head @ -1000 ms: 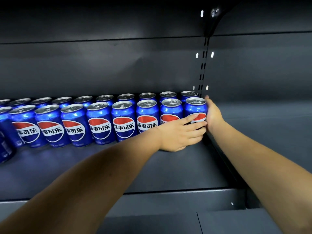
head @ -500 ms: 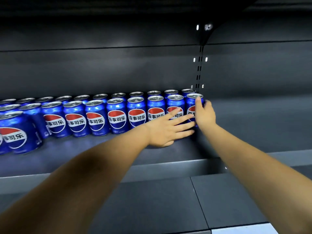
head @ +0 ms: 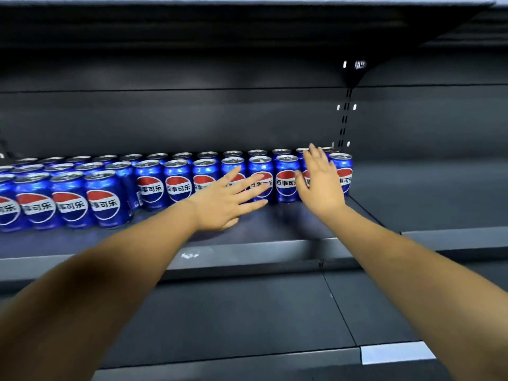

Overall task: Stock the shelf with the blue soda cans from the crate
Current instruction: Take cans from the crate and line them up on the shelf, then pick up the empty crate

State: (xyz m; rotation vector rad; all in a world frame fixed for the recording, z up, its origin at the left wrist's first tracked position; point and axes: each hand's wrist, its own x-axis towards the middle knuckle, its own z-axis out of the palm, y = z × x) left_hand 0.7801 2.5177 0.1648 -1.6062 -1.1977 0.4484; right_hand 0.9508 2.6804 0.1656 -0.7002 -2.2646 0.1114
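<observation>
Cans (head: 176, 182) stand in rows along the shelf (head: 247, 251) from 9 toward 3 o'clock; crate unseen. Left hand (head: 222, 204) and right hand (head: 320, 182), both spread flat, hold nothing; stocking looks mostly done.

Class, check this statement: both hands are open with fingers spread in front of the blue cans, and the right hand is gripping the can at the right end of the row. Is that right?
Not quite. In the head view the right hand grips nothing; it is open, fingers straight, in front of the blue cans, like the left hand. The end can stands free.
</observation>
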